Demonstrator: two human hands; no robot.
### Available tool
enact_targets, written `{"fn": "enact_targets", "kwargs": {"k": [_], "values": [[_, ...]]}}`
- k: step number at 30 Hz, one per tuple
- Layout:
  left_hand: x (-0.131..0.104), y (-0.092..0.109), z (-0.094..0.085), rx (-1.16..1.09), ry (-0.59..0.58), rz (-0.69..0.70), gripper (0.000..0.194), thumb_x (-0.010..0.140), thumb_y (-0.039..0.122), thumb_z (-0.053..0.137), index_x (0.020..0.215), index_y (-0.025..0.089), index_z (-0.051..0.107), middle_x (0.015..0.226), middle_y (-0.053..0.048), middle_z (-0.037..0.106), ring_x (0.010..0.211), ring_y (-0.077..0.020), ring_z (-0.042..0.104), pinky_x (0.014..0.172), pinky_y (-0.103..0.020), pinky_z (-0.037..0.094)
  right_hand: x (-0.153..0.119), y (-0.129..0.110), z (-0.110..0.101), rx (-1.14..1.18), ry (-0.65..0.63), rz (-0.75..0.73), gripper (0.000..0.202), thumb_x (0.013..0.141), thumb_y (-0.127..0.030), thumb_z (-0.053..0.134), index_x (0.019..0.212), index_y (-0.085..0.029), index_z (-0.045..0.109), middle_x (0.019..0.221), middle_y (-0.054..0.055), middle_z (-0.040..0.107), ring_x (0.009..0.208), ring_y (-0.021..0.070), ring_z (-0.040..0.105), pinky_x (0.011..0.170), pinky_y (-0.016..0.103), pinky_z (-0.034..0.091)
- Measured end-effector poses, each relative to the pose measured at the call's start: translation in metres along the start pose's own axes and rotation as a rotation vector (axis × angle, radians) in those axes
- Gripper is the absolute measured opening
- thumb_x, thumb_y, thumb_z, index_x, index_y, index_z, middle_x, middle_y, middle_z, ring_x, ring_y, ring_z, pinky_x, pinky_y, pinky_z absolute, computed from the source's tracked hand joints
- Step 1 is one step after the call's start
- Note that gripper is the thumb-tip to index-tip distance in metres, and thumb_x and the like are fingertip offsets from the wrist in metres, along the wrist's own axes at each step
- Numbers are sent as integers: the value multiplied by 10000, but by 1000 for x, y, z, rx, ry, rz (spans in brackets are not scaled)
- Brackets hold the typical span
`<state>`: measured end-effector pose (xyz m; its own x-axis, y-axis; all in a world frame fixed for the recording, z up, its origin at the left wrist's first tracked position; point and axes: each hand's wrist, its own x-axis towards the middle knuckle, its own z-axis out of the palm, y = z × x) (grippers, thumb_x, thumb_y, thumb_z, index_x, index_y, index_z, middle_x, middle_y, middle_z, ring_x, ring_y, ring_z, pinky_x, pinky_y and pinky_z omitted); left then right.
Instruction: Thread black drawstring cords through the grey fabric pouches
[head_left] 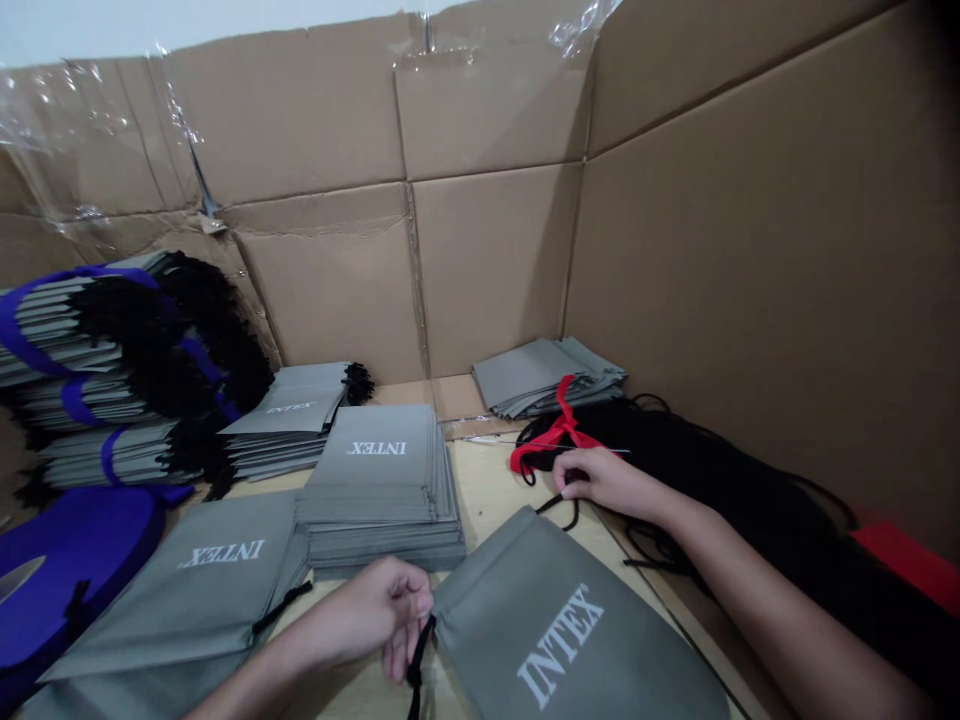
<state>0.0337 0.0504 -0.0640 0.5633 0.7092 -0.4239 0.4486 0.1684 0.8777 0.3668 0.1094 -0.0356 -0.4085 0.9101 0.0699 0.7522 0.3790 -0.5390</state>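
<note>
A grey pouch (577, 620) printed INTEX lies at the lower middle, its drawstring edge turned toward the upper left. At its left corner my left hand (405, 610) is closed on the pouch edge beside a black cord (417, 665) that hangs down. My right hand (589, 478) pinches the black cord coming out of the pouch's top corner, and a thin metal needle (600, 449) shows just above those fingers. More grey pouches (225, 545), also marked INTEX, lie left of my left hand, one with a black cord end sticking out.
Stacks of grey pouches (375, 470) stand behind my left hand, with another pile (532, 375) at the back. Bundles tied with blue strips (112, 455) and a blue ribbon roll (90, 540) are left. Black cords (697, 470) tied with red ribbon (562, 430) lie right. Cardboard walls (495, 270) enclose the table.
</note>
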Motion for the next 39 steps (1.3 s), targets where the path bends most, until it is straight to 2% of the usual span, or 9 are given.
{"fn": "enact_targets", "kwargs": {"k": [5,8,13,18,22,28,33,39], "values": [[1,-4,-2,-21,-27,24,626,543,784,534,570,165,445,415,24,506,329,-86,464,335,-187,342,-5,0,-7,96,-48,60,35,657,-198,571,635,-177,587,662,6,603,685,181,560,651,273,394],[1,-5,-3,-19,-35,40,602,573,756,546,572,162,452,421,26,506,335,-86,469,340,-188,352,-6,-4,-9,175,-81,76,92,670,-255,588,640,-168,585,662,9,588,677,179,550,646,276,397],[1,-6,-3,-13,-33,51,581,597,732,557,573,160,456,415,24,500,347,-96,481,346,-193,363,-8,-7,-10,322,-90,61,236,719,-354,581,856,-164,608,764,14,556,744,173,526,695,286,401],[2,-8,-3,-10,-44,53,599,579,754,552,575,162,461,412,21,496,344,-103,476,341,-201,362,-9,2,-8,413,-60,73,166,720,-295,554,832,-175,580,699,-16,496,683,151,484,661,279,370],[1,-5,-2,1,-45,57,605,583,759,543,577,161,455,427,14,508,345,-98,473,348,-201,357,-8,11,-5,454,-25,73,200,720,-278,553,897,-194,514,682,-36,478,645,138,454,631,267,349],[0,-4,-3,20,-54,63,603,599,761,522,594,162,455,438,14,508,356,-103,476,364,-207,353,-7,19,-3,446,-8,66,236,703,-311,568,881,-207,454,656,-48,470,626,138,438,626,267,345],[-1,-3,-3,33,-55,51,618,576,782,514,588,167,449,439,11,502,363,-110,473,373,-223,360,-8,14,-5,372,-18,53,224,727,-342,557,868,-203,453,660,-45,456,628,137,440,634,270,364],[0,-5,-3,20,-40,56,604,599,769,511,587,168,453,423,16,485,358,-113,474,365,-219,357,-12,7,-13,182,-70,45,147,749,-330,556,766,-185,568,741,16,553,720,182,506,687,307,401]]}}
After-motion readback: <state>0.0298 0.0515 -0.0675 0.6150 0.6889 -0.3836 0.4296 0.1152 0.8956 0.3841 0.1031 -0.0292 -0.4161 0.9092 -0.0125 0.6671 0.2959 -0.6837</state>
